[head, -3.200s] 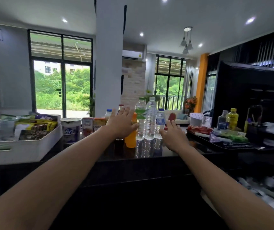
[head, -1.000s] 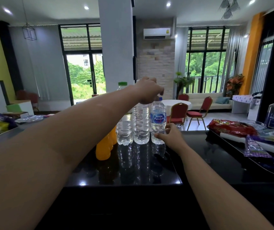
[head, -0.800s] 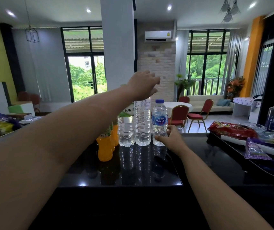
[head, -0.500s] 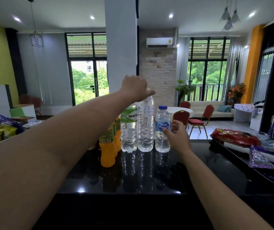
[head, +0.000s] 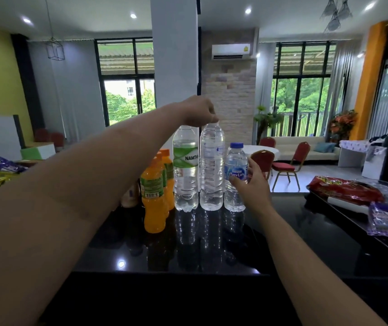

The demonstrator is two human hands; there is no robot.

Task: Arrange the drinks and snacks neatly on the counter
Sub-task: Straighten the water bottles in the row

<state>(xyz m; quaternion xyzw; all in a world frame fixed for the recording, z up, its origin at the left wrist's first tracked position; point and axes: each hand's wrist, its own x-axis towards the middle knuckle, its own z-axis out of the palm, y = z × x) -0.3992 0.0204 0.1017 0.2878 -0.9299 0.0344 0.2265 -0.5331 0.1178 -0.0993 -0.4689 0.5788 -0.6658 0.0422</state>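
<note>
glossy black counter (head: pixel 306 243), orange juice bottles (head: pixel 153 198) front left, right hand (head: pixel 253 184) open, fingers touching small water bottle (head: pixel 234 177), left hand (head: pixel 200 111) pinching cap of tall clear bottle (head: pixel 211 168), green-label bottle (head: pixel 185 168) just beside

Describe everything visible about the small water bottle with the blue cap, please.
The small water bottle is clear plastic with a blue cap and a blue label reading "Pure Life". It looks full and stands upright on the glossy black counter, at the right end of the bottle row, beside the tall clear bottle. The right hand is at its right side, open, fingers near the label.
</note>
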